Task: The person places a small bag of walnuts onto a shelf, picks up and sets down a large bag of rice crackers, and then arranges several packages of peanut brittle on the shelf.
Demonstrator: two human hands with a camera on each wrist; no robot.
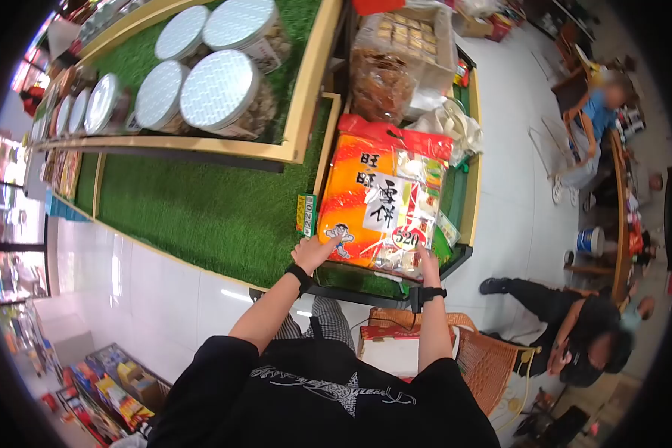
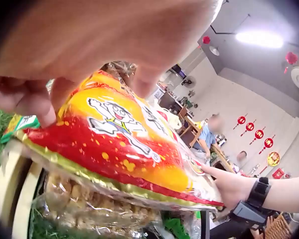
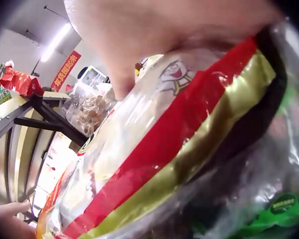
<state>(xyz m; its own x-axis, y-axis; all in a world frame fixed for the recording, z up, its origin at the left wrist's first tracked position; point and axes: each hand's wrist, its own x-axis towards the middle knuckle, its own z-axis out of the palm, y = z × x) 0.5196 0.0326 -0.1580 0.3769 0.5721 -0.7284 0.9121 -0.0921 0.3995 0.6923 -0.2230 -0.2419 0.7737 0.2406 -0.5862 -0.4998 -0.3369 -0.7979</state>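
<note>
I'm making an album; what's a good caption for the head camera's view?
Left hand and right hand gripping a big orange-and-red snack bag at a green-lined display.

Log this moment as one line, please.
left hand: grips near-left corner | right hand: grips near-right corner | Want Want rice-cracker bag: held, printed front up | wrapped snacks: beneath bag

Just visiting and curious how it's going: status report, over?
Left hand, grip on snack bag, lower left. Right hand, grip lower right. Wrapped snacks under the bag.
</note>
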